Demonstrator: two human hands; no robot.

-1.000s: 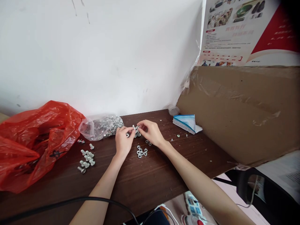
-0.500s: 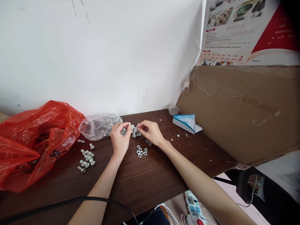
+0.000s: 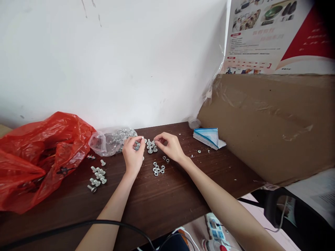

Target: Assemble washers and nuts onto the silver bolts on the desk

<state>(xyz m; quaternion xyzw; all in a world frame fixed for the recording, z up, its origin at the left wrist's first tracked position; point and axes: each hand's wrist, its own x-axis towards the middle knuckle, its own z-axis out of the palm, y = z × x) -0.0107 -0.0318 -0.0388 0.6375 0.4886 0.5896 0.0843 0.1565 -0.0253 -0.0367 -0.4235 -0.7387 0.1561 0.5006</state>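
Observation:
Over the back of the brown table my left hand is pinched, thumb against forefinger, on a small bolt that the fingertips partly cover. To the right of it, my right hand has its thumb and forefinger closed around the top of a bolt in a small cluster. The other bolts of this cluster stand upright on their heads, between the two hands. Several loose hex nuts lie nearer to me, with a pair of nuts just below my right wrist.
More bolts lie on the left, beside a red plastic bag. A clear bag of hardware rests by the wall. At the right are a blue-white box and a cardboard panel. A black cable crosses the front.
My hands have drawn slightly apart, and the standing bolts between them show more clearly. My right hand has risen a little. The loose nuts and the left-hand bolts have stayed put.

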